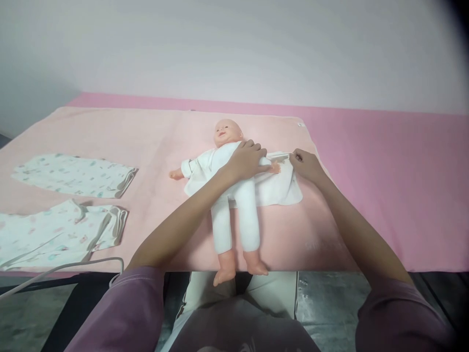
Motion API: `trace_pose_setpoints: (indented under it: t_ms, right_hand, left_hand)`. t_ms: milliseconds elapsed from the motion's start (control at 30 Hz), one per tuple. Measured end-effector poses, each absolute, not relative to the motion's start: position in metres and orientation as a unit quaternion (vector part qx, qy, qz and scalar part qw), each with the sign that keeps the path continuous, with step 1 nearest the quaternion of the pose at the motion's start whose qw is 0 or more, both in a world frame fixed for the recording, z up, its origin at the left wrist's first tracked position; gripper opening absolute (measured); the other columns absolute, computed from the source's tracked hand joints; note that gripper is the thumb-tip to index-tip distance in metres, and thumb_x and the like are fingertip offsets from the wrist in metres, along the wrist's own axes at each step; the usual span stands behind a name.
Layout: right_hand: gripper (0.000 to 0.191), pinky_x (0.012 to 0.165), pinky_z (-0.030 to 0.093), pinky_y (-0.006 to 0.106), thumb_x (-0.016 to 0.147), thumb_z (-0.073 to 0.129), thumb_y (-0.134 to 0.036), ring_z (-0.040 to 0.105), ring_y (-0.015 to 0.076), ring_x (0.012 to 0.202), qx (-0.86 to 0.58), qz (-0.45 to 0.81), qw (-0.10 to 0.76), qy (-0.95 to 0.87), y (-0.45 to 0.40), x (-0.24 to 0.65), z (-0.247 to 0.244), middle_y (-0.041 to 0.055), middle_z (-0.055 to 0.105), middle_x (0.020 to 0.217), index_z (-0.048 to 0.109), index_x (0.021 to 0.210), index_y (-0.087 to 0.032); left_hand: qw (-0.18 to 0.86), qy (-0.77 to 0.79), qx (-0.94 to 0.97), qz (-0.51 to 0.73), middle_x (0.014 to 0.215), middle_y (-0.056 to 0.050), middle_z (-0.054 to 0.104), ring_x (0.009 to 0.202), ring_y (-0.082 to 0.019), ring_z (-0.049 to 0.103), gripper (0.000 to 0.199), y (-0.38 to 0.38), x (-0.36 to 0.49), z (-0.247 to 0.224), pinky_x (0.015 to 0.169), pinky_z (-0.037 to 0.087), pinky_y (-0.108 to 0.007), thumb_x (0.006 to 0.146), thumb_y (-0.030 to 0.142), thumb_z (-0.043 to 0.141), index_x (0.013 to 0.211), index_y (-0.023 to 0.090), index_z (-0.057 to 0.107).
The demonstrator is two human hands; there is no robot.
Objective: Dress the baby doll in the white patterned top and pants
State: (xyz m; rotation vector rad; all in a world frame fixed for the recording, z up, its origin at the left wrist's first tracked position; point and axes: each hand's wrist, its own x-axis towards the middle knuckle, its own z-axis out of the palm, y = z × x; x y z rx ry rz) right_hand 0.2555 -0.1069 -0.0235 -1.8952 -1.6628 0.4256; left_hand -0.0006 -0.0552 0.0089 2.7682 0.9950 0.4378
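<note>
A baby doll [227,156] in white clothes lies face up, its head away from me and its bare feet over the table's front edge. A white shirt [280,188] is spread beneath its body; one sleeve covers the doll's arm at left. At the other side, the doll's arm [274,167] lies over the shirt. My left hand [248,159] is closed around that arm near the shoulder, fingers over the top and thumb below. My right hand [308,164] pinches the shirt's upper edge, pulled out to the right of the doll's hand.
Two folded, patterned white garments [75,175] lie at left on the light pink mat [154,132]. A pale cable [73,264] crosses the front left corner. A darker pink cover [384,186] extends at right, and a plain wall [234,54] stands behind the table.
</note>
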Motion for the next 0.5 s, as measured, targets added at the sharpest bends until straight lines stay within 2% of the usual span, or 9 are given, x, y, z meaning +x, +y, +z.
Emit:
trace_pose_setpoints:
  t_ms: [100, 300, 500]
  right_hand:
    - [0.034, 0.067, 0.032, 0.034, 0.100, 0.057, -0.043, 0.043, 0.0187, 0.069, -0.651, 0.150, 0.315, -0.675, -0.114, 0.251, -0.020, -0.0021, 0.044, 0.069, 0.039, 0.076, -0.026]
    - [0.034, 0.066, 0.028, 0.034, 0.099, 0.056, -0.038, 0.038, 0.0181, 0.069, -0.643, 0.162, 0.300, -0.686, -0.125, 0.263, -0.021, -0.0026, 0.038, 0.069, 0.034, 0.076, -0.026]
    - [0.033, 0.067, 0.031, 0.035, 0.097, 0.058, -0.035, 0.043, 0.0192, 0.068, -0.624, 0.163, 0.302, -0.702, -0.112, 0.238, -0.011, -0.0016, 0.043, 0.067, 0.036, 0.074, -0.026]
  left_hand:
    - [0.065, 0.370, 0.921, 0.106, 0.131, -0.020, 0.076, 0.133, -0.042, 0.061, 0.041, -0.041, 0.018, 0.007, 0.118, 0.044, -0.057, 0.113, 0.051, 0.060, 0.127, 0.017, 0.078]
    - [0.094, 0.393, 0.906, 0.129, 0.136, -0.019, 0.075, 0.135, -0.042, 0.060, 0.042, -0.022, 0.025, 0.005, 0.119, 0.044, -0.060, 0.114, 0.055, 0.058, 0.132, 0.021, 0.077]
    - [0.071, 0.412, 0.903, 0.100, 0.143, -0.026, 0.073, 0.137, -0.044, 0.062, 0.043, -0.040, 0.043, 0.003, 0.117, 0.046, -0.059, 0.112, 0.041, 0.060, 0.139, 0.009, 0.071]
